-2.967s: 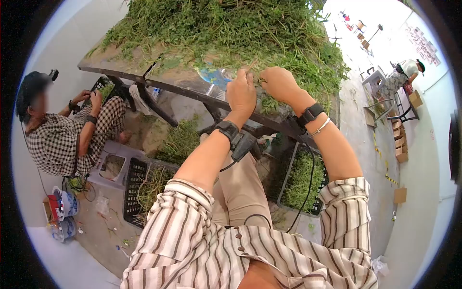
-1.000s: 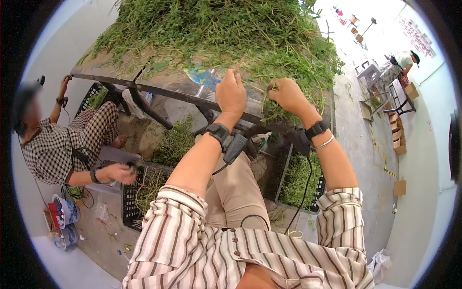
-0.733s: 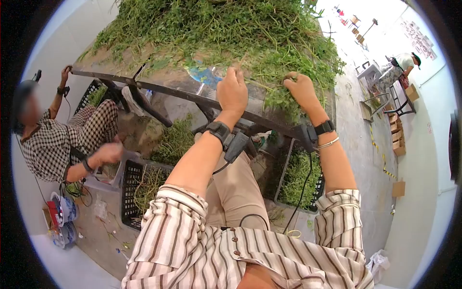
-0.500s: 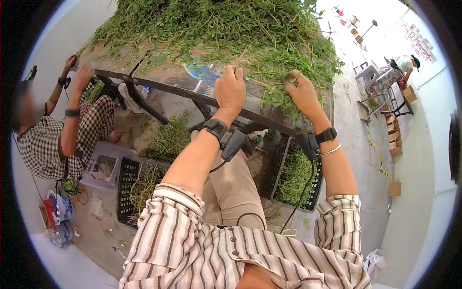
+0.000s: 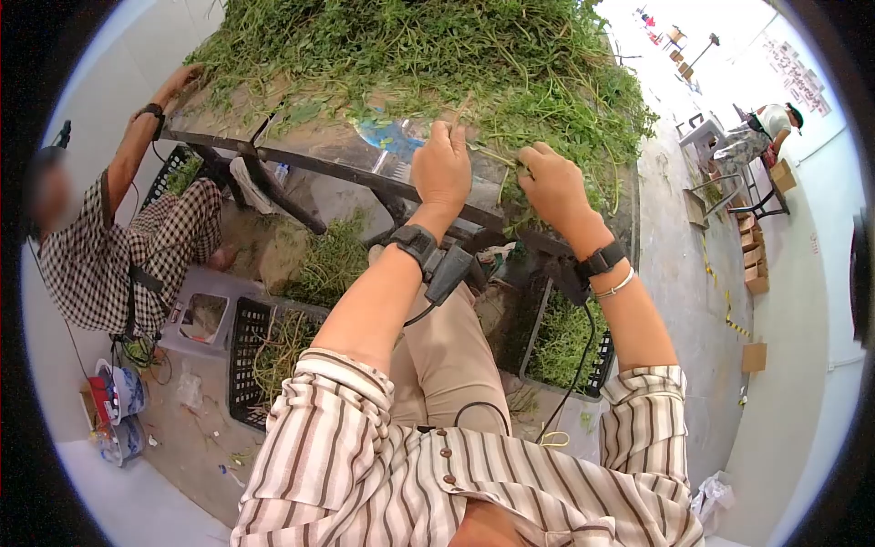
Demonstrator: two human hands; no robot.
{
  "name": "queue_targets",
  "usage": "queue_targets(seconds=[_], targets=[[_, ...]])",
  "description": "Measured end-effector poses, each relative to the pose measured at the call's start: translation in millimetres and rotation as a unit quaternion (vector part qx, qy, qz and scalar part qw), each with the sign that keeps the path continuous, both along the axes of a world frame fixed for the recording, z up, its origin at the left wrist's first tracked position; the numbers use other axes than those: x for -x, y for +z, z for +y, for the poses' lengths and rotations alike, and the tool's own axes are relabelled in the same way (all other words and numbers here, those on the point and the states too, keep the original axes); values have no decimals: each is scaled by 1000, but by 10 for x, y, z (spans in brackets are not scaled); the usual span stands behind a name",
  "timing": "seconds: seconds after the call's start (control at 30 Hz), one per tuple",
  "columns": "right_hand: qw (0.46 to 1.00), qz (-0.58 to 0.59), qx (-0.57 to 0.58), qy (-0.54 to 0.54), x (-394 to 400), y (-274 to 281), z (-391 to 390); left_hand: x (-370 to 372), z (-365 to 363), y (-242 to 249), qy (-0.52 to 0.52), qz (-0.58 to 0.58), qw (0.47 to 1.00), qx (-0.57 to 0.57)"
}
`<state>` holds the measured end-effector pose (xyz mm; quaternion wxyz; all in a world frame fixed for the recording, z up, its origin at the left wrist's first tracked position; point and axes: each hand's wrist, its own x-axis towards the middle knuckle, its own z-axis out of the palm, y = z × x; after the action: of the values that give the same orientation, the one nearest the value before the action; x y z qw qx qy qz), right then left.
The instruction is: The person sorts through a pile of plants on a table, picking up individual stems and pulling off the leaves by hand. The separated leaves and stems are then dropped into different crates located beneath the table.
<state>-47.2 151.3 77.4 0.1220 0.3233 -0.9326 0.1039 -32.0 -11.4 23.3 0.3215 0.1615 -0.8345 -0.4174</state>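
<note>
A large heap of leafy green stems (image 5: 410, 46) covers the table (image 5: 319, 146) in front of me. My left hand (image 5: 442, 173) is closed at the table's near edge; a thin brownish stick-like piece shows just above its fingers, and what lies inside the grip is hidden. To its right, my right hand (image 5: 554, 190) pinches a pale green stem (image 5: 497, 157), which reaches left toward my left hand. Leaves hang below the right hand at the edge. Behind my left hand lies a blue patterned, shiny patch (image 5: 387, 137) on the tabletop.
Below the table stand a black crate (image 5: 251, 365) of stems at left and another crate (image 5: 570, 342) of greens at right. A co-worker (image 5: 100, 246) in checks sits at left, an arm on the table. Another person (image 5: 775, 123) bends at far right.
My right hand has moved left, closer to my left hand, and a stem now stretches between them. The co-worker's arm at left has reached onto the heap's edge.
</note>
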Motion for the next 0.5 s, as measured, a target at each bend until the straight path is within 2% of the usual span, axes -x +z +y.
queue_targets(seconds=[0.13,0.2,0.3,0.4,0.5], targets=[[998,3,68,16,44,7,48,9,6,-30,0,0,1000,21],[978,-61,191,-49,118,62,76,25,-1,-40,9,-9,1000,9],[959,-82,253,-94,242,171,267,25,-2,-35,16,-5,1000,14],[949,-140,254,-123,224,240,410,9,-14,-21,2,-20,1000,21],[960,-144,214,-106,122,287,426,6,-11,-26,4,1,1000,11]])
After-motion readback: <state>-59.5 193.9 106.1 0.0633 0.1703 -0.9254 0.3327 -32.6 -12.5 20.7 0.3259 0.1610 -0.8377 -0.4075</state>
